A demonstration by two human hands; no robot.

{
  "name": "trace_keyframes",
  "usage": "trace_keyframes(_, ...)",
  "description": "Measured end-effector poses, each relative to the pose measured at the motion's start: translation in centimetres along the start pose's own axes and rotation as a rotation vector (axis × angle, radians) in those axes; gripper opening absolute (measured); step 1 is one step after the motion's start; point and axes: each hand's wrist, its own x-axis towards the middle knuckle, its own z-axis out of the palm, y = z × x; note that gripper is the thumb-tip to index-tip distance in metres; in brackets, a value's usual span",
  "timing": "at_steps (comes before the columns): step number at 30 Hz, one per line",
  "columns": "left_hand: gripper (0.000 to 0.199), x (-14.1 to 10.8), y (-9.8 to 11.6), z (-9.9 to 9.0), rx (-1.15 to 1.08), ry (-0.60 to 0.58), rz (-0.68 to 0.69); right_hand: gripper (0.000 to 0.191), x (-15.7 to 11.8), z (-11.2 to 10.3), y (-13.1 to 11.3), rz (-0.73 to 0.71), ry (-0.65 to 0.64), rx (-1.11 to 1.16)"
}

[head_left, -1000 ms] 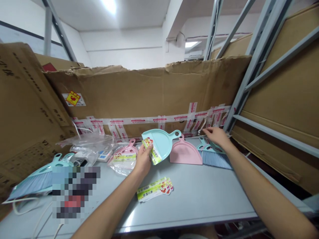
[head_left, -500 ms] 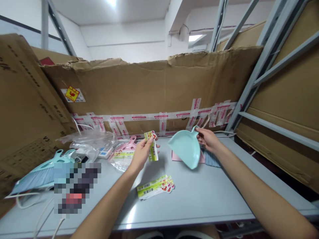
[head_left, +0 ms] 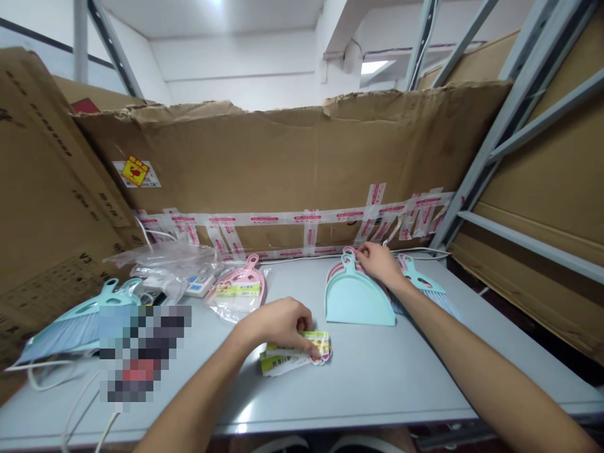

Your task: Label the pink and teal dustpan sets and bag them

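- On the near side of the grey metal workbench (head_left: pixel 377 402), the left hand (head_left: pixel 276 326) curls over a small stack of printed paper labels (head_left: pixel 295 355), its fingertips (head_left: pixel 309 346) on the labels' upper edge; whether it is pinching them cannot be told.
- Toward the far right, the right hand (head_left: pixel 377 263) reaches over a pink dustpan (head_left: pixel 336 269), its fingertips (head_left: pixel 359 251) at the top of the handle; the grip is unclear.
- Just in front, a mint dustpan (head_left: pixel 356 301) lies on the pink one, nearly covering it.
- Right of the dustpans, a mint broom (head_left: pixel 422 288) lies with its bristles pointing right.
- Left of the left hand, a pink dustpan in a clear plastic bag (head_left: pixel 236 290) lies flat, a label on it.
- Farther left are loose clear plastic (head_left: pixel 160 264) and a second mint broom (head_left: pixel 70 333).
- Along the far edge, a taped cardboard sheet (head_left: pixel 283 163) stands upright.
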Motion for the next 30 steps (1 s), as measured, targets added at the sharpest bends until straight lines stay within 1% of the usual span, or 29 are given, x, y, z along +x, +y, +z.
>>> trace_keyframes(2, 0.048, 0.0, -0.4, -0.7, -0.027, 0.126, 0.030, 0.019, -0.4, 0.1, 0.3, -0.042, 0.002, -0.015)
trace_keyframes(4, 0.053, 0.0, -1.2, -1.6, 0.003, 0.303, -0.002, 0.024, -1.2, 0.1, 0.5, -0.096, -0.003, 0.006)
trace_keyframes(6, 0.050, 0.0, -2.7, -2.5, 0.106, 0.478, -0.122, 0.031, -2.4, 0.0, 0.3, -0.204, -0.009, 0.009)
trace_keyframes(9, 0.035, -0.2, -5.5, -3.3, 0.294, 0.668, -0.389, 0.041, -4.4, -0.1, -0.4, -0.392, -0.030, -0.025)
trace_keyframes(10, 0.034, -0.3, -6.5, -3.4, 0.349, 0.700, -0.466, 0.042, -5.0, -0.1, -0.7, -0.434, -0.032, -0.033)
trace_keyframes(12, 0.047, -0.4, -8.2, -3.5, 0.416, 0.729, -0.601, 0.039, -5.8, -0.3, -1.3, -0.476, -0.019, -0.031)
trace_keyframes(14, 0.059, -0.3, -9.4, -3.4, 0.424, 0.698, -0.708, 0.035, -6.3, -0.4, -1.7, -0.487, 0.007, -0.022)
trace_keyframes(17, 0.061, 0.3, -10.6, -3.4, 0.408, 0.623, -0.770, 0.033, -6.6, -0.2, -2.1, -0.481, 0.030, -0.002)
trace_keyframes(19, 0.063, 0.8, -11.1, -3.4, 0.395, 0.619, -0.781, 0.033, -6.6, 0.0, -2.3, -0.477, 0.026, 0.022)
trace_keyframes(21, 0.060, 1.4, -11.1, -3.4, 0.378, 0.648, -0.780, 0.032, -6.6, 0.2, -2.4, -0.468, 0.014, 0.060)
trace_keyframes(23, 0.053, 1.9, -10.8, -3.2, 0.356, 0.662, -0.716, 0.032, -6.6, 0.3, -2.7, -0.452, -0.002, 0.114)
trace_keyframes(26, 0.048, 2.4, -9.5, -2.7, 0.310, 0.668, -0.520, 0.032, -6.6, -0.1, -3.5, -0.423, -0.022, 0.206)
trace_keyframes(28, 0.038, 2.8, -8.2, -2.4, 0.290, 0.687, -0.379, 0.033, -6.7, -0.3, -4.1, -0.393, -0.030, 0.272)
trace_keyframes(30, 0.034, 3.2, -6.8, -2.0, 0.272, 0.698, -0.221, 0.034, -6.9, -0.3, -4.9, -0.333, -0.056, 0.373)
